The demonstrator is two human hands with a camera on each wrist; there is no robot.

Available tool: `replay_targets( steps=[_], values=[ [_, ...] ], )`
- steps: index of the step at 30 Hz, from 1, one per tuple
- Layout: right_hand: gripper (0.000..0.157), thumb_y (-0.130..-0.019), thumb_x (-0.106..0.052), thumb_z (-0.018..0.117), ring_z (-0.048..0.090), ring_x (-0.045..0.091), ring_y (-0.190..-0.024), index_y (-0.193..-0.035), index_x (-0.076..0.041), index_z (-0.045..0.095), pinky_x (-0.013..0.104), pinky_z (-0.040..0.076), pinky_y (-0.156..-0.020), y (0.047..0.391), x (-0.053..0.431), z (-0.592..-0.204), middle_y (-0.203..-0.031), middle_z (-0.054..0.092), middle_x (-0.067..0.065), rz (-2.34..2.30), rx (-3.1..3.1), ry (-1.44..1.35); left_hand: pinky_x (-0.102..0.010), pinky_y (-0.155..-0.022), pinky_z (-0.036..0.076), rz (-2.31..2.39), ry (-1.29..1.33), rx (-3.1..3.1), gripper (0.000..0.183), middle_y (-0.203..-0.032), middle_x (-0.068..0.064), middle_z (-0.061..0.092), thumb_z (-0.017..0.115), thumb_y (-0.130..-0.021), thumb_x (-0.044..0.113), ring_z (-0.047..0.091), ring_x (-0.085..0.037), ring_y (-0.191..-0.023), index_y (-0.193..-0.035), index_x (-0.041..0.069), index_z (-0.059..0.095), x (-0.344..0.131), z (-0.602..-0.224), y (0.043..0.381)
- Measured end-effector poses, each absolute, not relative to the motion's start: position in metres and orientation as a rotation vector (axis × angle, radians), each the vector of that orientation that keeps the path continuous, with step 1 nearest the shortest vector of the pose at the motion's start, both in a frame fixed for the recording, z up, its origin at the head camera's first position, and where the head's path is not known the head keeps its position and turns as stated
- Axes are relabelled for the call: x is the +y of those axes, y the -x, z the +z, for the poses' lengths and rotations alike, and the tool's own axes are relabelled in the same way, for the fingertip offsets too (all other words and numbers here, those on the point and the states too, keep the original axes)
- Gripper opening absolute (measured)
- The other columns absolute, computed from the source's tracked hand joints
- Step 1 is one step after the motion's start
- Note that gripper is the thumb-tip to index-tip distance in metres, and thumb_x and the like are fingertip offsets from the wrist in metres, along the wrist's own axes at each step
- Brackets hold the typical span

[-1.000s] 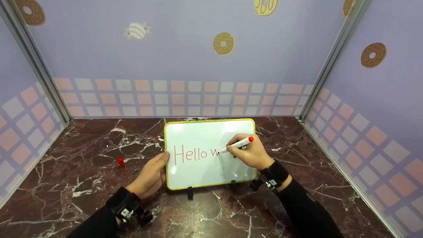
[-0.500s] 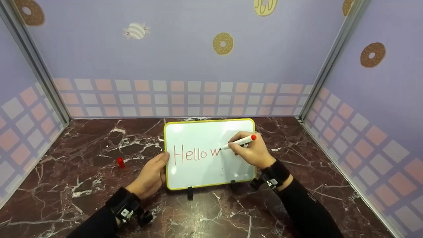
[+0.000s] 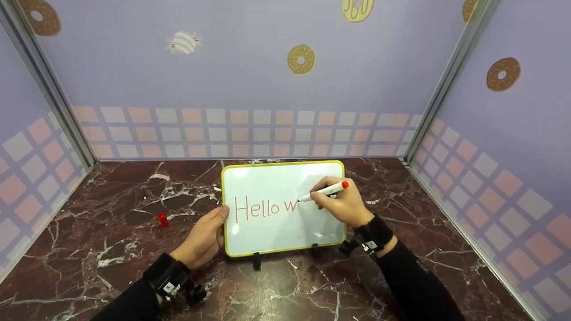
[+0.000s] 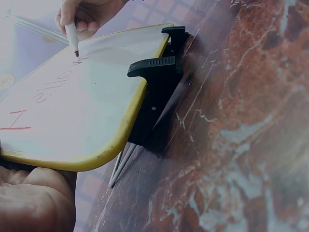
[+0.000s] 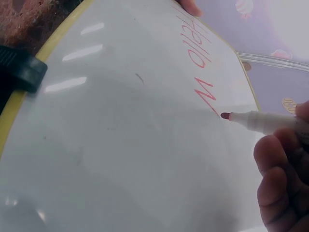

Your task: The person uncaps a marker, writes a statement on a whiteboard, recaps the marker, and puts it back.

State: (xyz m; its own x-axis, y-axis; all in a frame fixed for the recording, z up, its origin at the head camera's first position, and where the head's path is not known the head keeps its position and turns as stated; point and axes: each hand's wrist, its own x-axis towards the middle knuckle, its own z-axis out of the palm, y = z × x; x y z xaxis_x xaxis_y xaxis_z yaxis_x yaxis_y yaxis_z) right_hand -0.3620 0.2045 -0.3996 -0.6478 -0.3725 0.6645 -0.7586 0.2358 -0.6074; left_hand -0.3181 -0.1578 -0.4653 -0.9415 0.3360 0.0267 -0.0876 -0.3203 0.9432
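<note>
Marker (image 3: pixel 328 189): shifted slightly up and rightward since a second ago, the w's last stroke now drawn.
Right hand (image 3: pixel 342 206): fingers pinch the marker, tip by the w (contact is hard to tell).
Left hand (image 3: pixel 203 236): grips the whiteboard (image 3: pixel 267 236) by its left edge, thumb in front.
Whiteboard: tilted on the black stand (image 4: pixel 157 79), reading "Hello w".
Red cap (image 3: pixel 163 220): on the table (image 3: pixel 134 267), left.

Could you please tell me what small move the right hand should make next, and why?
I would probably have the right hand shift the marker slightly rightward to start another letter: its tip sits where the red writing, "Hello w", ends, and the whiteboard shows no letters just beyond.
</note>
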Motion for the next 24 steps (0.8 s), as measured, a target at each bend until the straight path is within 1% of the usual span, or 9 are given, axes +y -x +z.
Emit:
replay_targets(
  steps=[5, 9, 14, 20, 24],
  values=[
    [0.015, -0.096, 0.006, 0.077, 0.067, 0.023, -0.058, -0.092, -0.008, 0.082, 0.021, 0.046, -0.051, 0.360, 0.207, -0.397, -0.071, 0.074, 0.002, 1.402, -2.143, -1.016, -0.049, -0.106, 0.062, 2.334, -0.330, 1.647, 0.061, -0.146, -0.021, 0.067, 0.037, -0.124, 0.035, 0.072, -0.027, -0.126, -0.165, -0.010, 0.031, -0.158, -0.465, 0.318],
    [0.015, -0.096, 0.006, 0.078, 0.066, 0.022, -0.058, -0.092, -0.008, 0.082, 0.023, 0.047, -0.051, 0.360, 0.208, -0.396, -0.071, 0.074, 0.001, 1.385, -2.146, -1.020, -0.050, -0.105, 0.063, 2.339, -0.317, 1.651, 0.061, -0.143, -0.020, 0.070, 0.037, -0.124, 0.035, 0.074, -0.027, -0.124, -0.164, -0.011, 0.032, -0.157, -0.465, 0.318],
    [0.014, -0.095, 0.006, 0.078, 0.067, 0.021, -0.058, -0.092, -0.007, 0.082, 0.024, 0.048, -0.051, 0.360, 0.213, -0.399, -0.071, 0.074, 0.002, 1.377, -2.138, -1.033, -0.049, -0.107, 0.062, 2.338, -0.322, 1.644, 0.059, -0.146, -0.021, 0.067, 0.036, -0.124, 0.033, 0.072, -0.026, -0.126, -0.164, -0.011, 0.031, -0.158, -0.466, 0.318],
    [0.016, -0.094, 0.008, 0.078, 0.067, 0.018, -0.059, -0.092, -0.007, 0.082, 0.022, 0.051, -0.051, 0.358, 0.219, -0.404, -0.071, 0.074, 0.003, 1.393, -2.133, -1.022, -0.048, -0.107, 0.061, 2.333, -0.333, 1.644, 0.059, -0.147, -0.022, 0.066, 0.036, -0.125, 0.033, 0.072, -0.027, -0.127, -0.164, -0.011, 0.031, -0.158, -0.465, 0.318],
    [0.014, -0.095, 0.007, 0.079, 0.067, 0.017, -0.060, -0.093, -0.007, 0.082, 0.022, 0.051, -0.052, 0.358, 0.221, -0.406, -0.072, 0.074, 0.003, 1.397, -2.131, -1.026, -0.048, -0.107, 0.061, 2.335, -0.326, 1.646, 0.059, -0.147, -0.022, 0.067, 0.036, -0.125, 0.033, 0.072, -0.026, -0.126, -0.164, -0.011, 0.031, -0.158, -0.465, 0.318]
  ],
)
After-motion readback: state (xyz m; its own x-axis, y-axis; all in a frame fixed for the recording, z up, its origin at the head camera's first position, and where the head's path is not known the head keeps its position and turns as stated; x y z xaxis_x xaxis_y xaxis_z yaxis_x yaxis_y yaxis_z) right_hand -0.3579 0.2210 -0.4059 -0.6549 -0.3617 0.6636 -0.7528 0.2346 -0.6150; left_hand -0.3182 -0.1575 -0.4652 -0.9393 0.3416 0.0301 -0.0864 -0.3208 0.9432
